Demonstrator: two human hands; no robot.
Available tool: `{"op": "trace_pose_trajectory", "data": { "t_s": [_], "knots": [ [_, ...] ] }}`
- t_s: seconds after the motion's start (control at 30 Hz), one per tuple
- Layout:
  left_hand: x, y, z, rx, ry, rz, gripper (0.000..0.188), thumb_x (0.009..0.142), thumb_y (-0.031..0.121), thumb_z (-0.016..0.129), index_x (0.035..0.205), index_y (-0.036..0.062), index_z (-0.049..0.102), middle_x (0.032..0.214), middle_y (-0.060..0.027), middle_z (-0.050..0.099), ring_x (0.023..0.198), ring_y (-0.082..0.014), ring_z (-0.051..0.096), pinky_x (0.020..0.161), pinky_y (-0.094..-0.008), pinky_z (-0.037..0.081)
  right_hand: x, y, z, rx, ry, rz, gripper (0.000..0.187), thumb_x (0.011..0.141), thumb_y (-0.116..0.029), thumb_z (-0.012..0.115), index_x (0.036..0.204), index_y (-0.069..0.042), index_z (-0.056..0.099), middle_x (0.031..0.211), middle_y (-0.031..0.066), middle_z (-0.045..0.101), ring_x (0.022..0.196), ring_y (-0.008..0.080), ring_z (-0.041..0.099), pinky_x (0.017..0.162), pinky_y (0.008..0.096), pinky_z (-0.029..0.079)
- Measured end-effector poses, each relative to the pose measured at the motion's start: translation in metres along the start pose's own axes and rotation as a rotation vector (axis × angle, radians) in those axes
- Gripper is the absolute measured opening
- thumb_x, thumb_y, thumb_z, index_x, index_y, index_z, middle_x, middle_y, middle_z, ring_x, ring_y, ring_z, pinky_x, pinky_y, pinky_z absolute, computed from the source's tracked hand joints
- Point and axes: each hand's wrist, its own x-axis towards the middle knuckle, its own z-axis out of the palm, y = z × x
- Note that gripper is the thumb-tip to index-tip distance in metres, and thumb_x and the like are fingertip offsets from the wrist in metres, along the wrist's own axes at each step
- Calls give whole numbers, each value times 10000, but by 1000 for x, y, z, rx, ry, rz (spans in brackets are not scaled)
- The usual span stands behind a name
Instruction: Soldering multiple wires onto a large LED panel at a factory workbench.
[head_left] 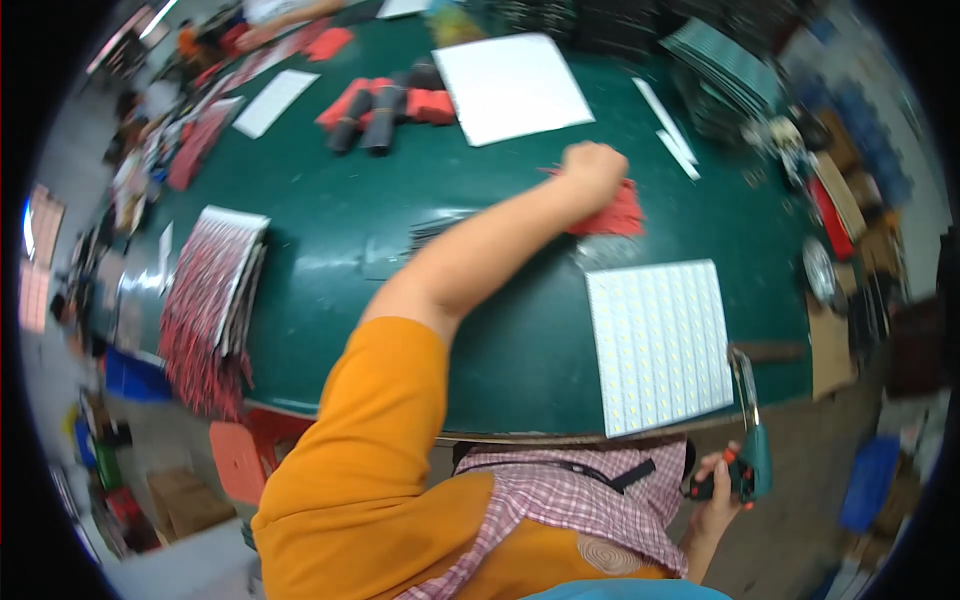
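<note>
My left hand (595, 172) is closed over a pile of short red wires (622, 215). Its fingertips are turned down out of sight, so what they pinch is hidden. A clear plastic bag (604, 252) lies under the near side of the pile. At the front right edge of the table, my right hand (716, 488) grips a teal soldering gun (757, 462) with a red trigger. The gun's metal tip points up beside a white LED board (660, 345) with rows of small yellow LEDs, lying flat on the table.
A stack of LED boards with red wires (215, 285) lies at the left. Black and red rolls (380, 112) and a white sheet (512, 88) are farther back. White strips (665, 120) and stacked green boards (722, 65) lie back right. A red stool (240, 460) stands below the table edge.
</note>
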Motion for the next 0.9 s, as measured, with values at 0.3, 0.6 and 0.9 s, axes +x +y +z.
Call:
{"op": "trace_pose_trajectory", "data": {
  "t_s": [0.3, 0.6, 0.9],
  "knots": [
    [6, 10, -23, 74, -2, -44, 125, 703, 100, 639, 816, 88, 690, 858, -131, 674, 823, -281, 660, 664, -360, 529, 16, -3, 3, -27, -61, -60, 323, 852, -123, 559, 1142, -5, 478, 795, 90, 585, 611, 110, 498, 578, 241, 410],
    [18, 14, -24, 90, -6, -144, 115, 719, 120, 637, 820, 97, 688, 871, -111, 674, 841, -270, 657, 656, -352, 522, 10, 8, -15, 38, -15, -15, 331, 848, -124, 556, 1144, 0, 474, 790, 92, 580, 609, 113, 496, 584, 235, 410],
    [27, -1, -4, 84, 45, -175, 129, 717, 135, 626, 824, 107, 693, 884, -108, 676, 841, -260, 656, 686, -355, 522, 9, 13, -27, 114, 12, -11, 312, 843, -92, 557, 1127, 9, 477, 786, 101, 586, 595, 113, 497, 565, 241, 413]
  ]
}}
